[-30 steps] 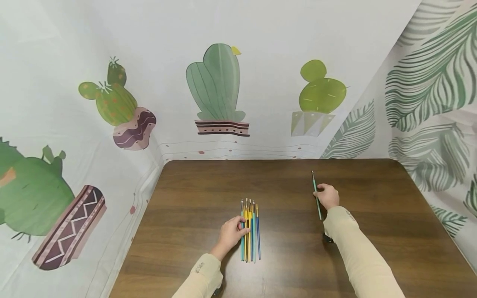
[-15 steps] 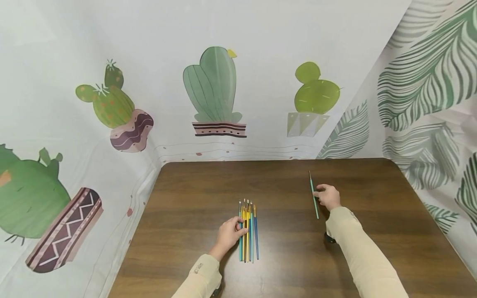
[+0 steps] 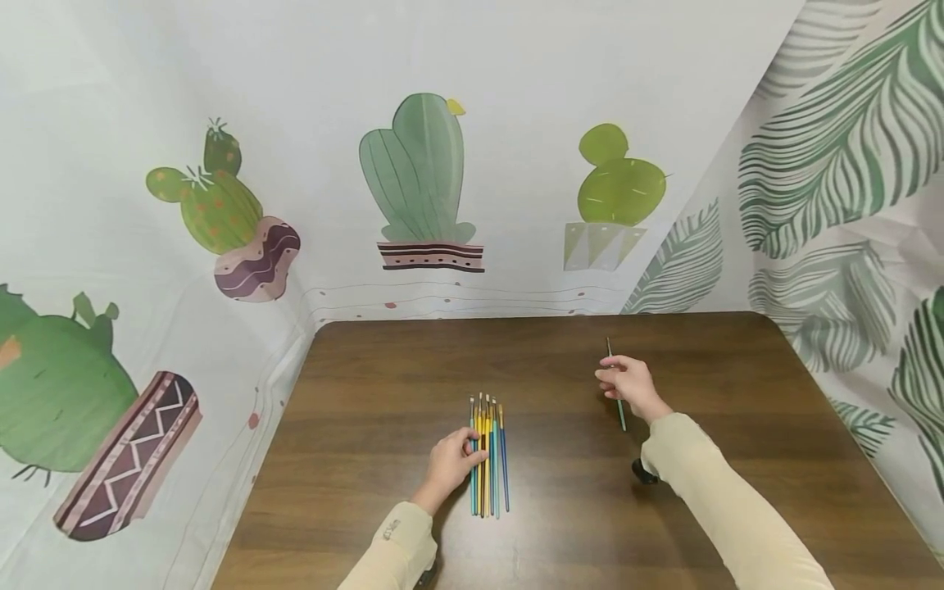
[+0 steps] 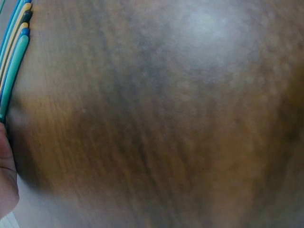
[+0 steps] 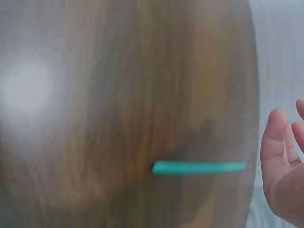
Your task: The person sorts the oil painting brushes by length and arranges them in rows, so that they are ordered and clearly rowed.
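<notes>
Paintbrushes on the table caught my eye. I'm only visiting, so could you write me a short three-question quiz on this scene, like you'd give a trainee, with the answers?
1. True or false: the right grip holds nothing.
2. Multiple choice: in the head view, where is the lone teal brush compared with the brush bundle?
A) to its left
B) to its right
C) on top of it
3. Short answer: which grip is at the brush bundle?

Key:
1. True
2. B
3. The left grip
</notes>
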### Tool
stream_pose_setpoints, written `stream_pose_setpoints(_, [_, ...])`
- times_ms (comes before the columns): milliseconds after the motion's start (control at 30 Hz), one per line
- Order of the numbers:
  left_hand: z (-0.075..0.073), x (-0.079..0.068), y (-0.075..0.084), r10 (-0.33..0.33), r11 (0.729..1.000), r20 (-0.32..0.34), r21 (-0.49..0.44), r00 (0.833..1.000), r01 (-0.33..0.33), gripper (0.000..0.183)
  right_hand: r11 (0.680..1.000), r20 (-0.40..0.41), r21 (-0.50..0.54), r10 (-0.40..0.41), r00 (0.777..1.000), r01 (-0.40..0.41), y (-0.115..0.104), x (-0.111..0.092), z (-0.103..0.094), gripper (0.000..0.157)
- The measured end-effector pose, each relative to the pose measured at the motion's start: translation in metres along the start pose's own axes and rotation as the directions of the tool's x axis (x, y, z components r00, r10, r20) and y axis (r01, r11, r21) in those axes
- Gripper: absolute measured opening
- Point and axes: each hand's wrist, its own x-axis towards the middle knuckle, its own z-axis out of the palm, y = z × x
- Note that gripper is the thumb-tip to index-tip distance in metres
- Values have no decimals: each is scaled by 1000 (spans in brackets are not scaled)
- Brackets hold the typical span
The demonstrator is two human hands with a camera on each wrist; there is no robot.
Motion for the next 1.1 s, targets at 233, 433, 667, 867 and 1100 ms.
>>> stream_pose_setpoints(233, [0,0,0,-13,1000,5,6,1000,13,29,997,83,80,4,997,-11,-5,-15,31,37])
stream_pose_setpoints(433, [1,1,-2,-5,1000,4,3,1000,5,29,994,147,104,29,989,-44,4,-30,66,43])
stream_pose_setpoints(667, [1,1,-3,5,1000,-9,4,1000,-5,29,989,204,104,83,975,-106,21,-44,106,38])
stream_pose_setpoints(867, [1,2,-2,16,1000,-23,9,1000,-15,29,989,251,83,95,963,-119,30,-52,133,33])
stream_pose_setpoints(1100, [1,2,-2,3,1000,-11,-1,1000,-3,29,993,258,50,88,962,-104,30,-65,151,28])
